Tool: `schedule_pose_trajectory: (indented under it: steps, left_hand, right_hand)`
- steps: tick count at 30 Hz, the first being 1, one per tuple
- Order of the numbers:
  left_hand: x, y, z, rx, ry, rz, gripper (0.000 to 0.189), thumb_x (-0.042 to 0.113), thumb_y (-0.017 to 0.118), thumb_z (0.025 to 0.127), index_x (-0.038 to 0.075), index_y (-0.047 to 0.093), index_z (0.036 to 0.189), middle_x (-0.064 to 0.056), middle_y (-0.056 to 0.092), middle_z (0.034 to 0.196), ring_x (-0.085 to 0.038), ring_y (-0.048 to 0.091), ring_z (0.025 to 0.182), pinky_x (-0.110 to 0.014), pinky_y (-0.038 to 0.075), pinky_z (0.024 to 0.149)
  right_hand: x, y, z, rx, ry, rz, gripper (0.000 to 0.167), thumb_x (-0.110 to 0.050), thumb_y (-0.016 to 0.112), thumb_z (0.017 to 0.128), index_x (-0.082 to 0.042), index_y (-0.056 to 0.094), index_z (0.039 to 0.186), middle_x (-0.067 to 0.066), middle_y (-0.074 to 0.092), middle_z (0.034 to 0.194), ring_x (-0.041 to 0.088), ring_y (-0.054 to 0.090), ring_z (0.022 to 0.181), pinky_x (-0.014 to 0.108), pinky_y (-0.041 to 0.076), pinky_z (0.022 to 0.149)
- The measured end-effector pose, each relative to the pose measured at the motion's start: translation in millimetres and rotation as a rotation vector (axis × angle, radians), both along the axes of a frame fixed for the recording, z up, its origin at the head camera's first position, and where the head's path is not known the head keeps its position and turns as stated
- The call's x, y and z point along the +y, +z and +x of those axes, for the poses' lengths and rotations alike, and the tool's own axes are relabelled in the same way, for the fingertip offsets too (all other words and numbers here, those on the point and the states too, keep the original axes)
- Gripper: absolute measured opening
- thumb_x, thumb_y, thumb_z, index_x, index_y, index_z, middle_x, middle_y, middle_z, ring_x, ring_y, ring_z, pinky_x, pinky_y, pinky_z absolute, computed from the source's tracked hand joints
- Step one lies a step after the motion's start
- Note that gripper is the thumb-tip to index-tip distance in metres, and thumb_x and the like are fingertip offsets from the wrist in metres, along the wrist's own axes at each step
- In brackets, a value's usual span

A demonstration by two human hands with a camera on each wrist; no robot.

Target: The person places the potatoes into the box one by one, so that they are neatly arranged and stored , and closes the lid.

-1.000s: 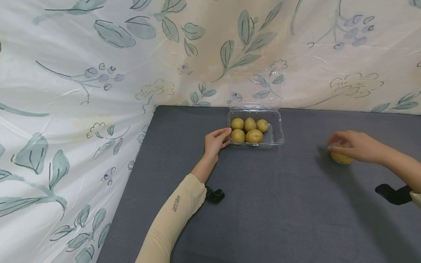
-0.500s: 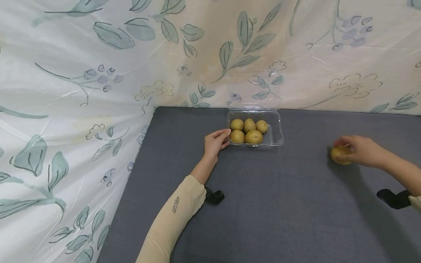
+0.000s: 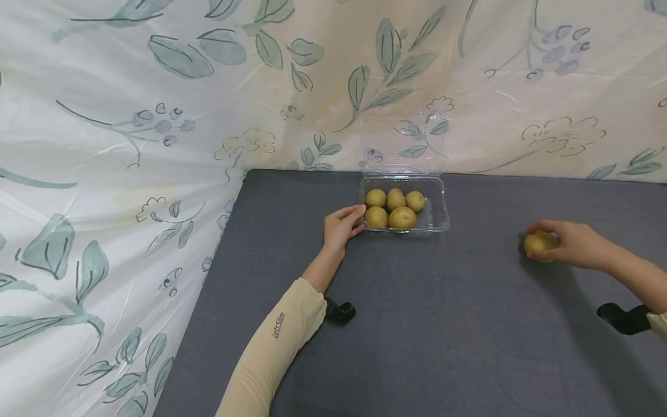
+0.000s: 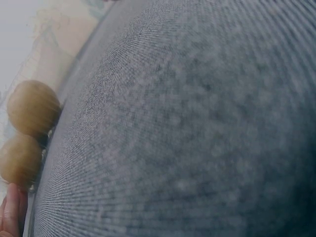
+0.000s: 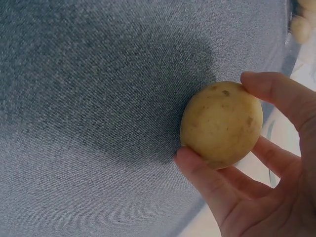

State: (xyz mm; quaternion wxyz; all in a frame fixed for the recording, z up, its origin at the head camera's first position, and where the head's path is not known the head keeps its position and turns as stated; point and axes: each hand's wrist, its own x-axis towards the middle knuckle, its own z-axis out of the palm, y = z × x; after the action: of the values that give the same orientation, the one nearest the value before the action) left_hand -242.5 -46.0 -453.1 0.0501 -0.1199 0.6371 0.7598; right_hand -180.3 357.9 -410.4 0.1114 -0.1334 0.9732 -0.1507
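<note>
A clear plastic clamshell box (image 3: 436, 214) stands at the back of the table with its lid up; several potatoes (image 3: 402, 218) sit in it, toward its left side. My left hand (image 3: 340, 230) pinches the box's left edge near the front corner. In the left wrist view only some fingertips (image 4: 12, 212) show beside two potatoes (image 4: 33, 107). Off to the right, my right hand (image 3: 575, 246) grips a single potato (image 3: 537, 245) low at the tabletop. Its thumb and fingers close round the brown-spotted potato (image 5: 222, 123) from both sides in the right wrist view.
A dark grey cloth (image 3: 417, 324) covers the table. Leaf-patterned fabric (image 3: 312, 69) hangs along the back and the left side. A black wrist-worn piece (image 3: 341, 311) sticks out at the left sleeve, another (image 3: 622, 318) at the right.
My right hand has come down slightly and its fingers have closed round the lone potato. The left hand and the box stay where they were.
</note>
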Motion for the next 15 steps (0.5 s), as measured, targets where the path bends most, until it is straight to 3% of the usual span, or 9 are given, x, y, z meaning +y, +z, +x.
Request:
schedule_pose_trajectory:
  steps: [15]
  left_hand:
    - [-1.1,0.1,-0.2,0.0,-0.01,-0.003,0.027,0.02,0.072,0.082,0.002,0.07,0.102,-0.001,0.066,0.083,-0.009,0.061,0.072,-0.028,0.057,0.071]
  right_hand:
    - [0.0,-1.1,-0.4,-0.041,-0.058,-0.004,0.05,-0.032,0.073,0.079,0.002,0.057,0.112,0.025,0.058,0.099,0.028,0.051,0.077,0.028,0.035,0.054]
